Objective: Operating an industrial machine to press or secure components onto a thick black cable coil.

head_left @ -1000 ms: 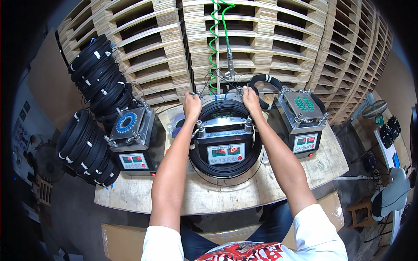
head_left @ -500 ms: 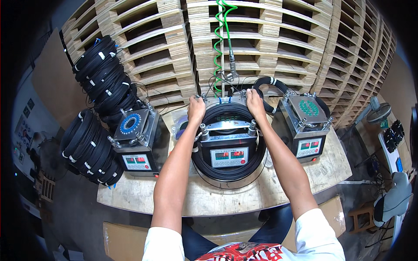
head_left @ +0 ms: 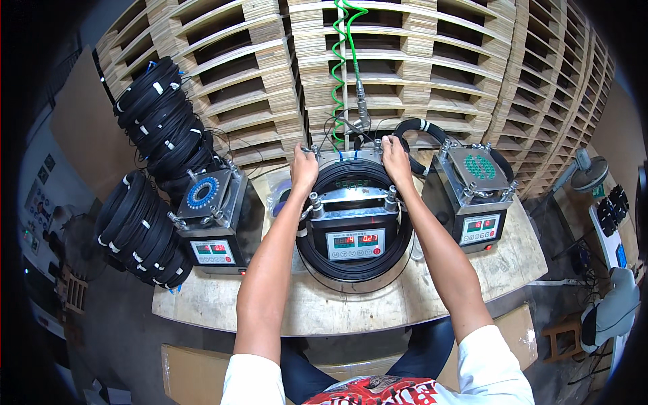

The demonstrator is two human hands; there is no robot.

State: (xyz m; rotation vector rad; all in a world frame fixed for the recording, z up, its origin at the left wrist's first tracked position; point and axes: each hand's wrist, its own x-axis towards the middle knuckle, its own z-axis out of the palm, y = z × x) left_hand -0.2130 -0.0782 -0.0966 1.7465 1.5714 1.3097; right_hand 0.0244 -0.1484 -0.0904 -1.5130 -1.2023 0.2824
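At the back corners of the middle tabletop machine, both my hands are closed on metal fittings. My left hand grips the left rear corner post, whose top shows at the fingertips. My right hand is curled over the right rear post. A big coil of black cable hangs around the machine, between my forearms. Steel corner posts and a metal plate top the machine, and its front carries a lit red-digit display panel.
A similar machine with a blue ring stands left; another with green inserts stands right. Stacked black cable coils rise at the far left. Wooden pallets fill the back, with a green coiled air hose hanging before them.
Both hands keep their hold on the rear posts, and the cable coil stays in place. The view shifts very slightly.
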